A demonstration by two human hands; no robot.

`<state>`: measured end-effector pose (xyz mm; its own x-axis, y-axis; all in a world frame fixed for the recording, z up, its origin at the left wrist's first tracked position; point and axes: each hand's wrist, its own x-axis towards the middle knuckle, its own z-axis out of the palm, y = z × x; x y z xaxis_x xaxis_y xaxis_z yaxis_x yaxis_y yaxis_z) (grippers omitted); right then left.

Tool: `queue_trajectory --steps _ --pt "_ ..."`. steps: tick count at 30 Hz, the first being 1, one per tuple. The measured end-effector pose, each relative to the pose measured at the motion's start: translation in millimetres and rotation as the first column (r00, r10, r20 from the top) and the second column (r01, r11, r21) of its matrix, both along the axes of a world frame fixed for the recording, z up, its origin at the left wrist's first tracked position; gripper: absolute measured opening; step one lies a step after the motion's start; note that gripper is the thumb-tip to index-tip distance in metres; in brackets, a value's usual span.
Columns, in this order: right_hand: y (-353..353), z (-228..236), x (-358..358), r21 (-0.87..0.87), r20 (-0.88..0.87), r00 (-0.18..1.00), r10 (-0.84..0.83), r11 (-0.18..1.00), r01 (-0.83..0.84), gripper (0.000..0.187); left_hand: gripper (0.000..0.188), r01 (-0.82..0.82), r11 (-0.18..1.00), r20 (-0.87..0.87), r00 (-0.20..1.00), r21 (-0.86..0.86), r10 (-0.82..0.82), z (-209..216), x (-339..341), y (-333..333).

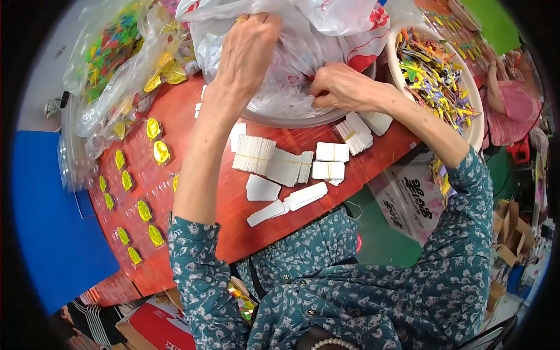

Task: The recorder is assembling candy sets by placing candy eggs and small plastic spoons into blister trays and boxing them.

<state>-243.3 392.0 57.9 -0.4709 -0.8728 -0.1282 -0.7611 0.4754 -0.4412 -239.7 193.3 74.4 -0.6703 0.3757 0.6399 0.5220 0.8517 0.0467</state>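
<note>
A white translucent plastic bag (291,44) with red print sits in a round basin (291,121) at the far side of the red table. My left hand (249,46) is closed on the bag's upper part, its fingertips partly hidden by the plastic. Lower and to the right, my right hand (341,86) pinches the bag's plastic near the basin's rim. Clear and whitish plastic shows between my hands; what lies under it I cannot make out. Closest to me are banded stacks of white cards (255,153) and some loose white cards (307,196).
Yellow pieces (160,153) lie in rows at the left. A clear bag of colourful small parts (114,49) stands far left. A tub of mixed colourful pieces (437,76) is at the right, with a person in pink (513,114) beyond. A printed carton (405,201) sits below the table.
</note>
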Motion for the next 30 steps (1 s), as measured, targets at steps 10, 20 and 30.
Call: queue_trajectory --steps 10,20,30 --pt "9 10 11 -0.290 -0.170 0.985 0.041 0.953 -0.090 0.011 0.015 0.051 0.990 0.050 0.997 0.129 -0.058 -3 19 -4" --pt "13 52 11 -0.307 0.201 0.979 -0.019 0.948 0.081 0.011 0.011 -0.162 0.426 0.211 0.975 0.890 -0.071 0 106 13" --pt "-69 54 51 -0.262 0.625 0.778 0.061 0.955 0.136 0.017 0.050 -0.351 -0.644 -0.168 0.780 0.679 -0.603 -17 169 23"
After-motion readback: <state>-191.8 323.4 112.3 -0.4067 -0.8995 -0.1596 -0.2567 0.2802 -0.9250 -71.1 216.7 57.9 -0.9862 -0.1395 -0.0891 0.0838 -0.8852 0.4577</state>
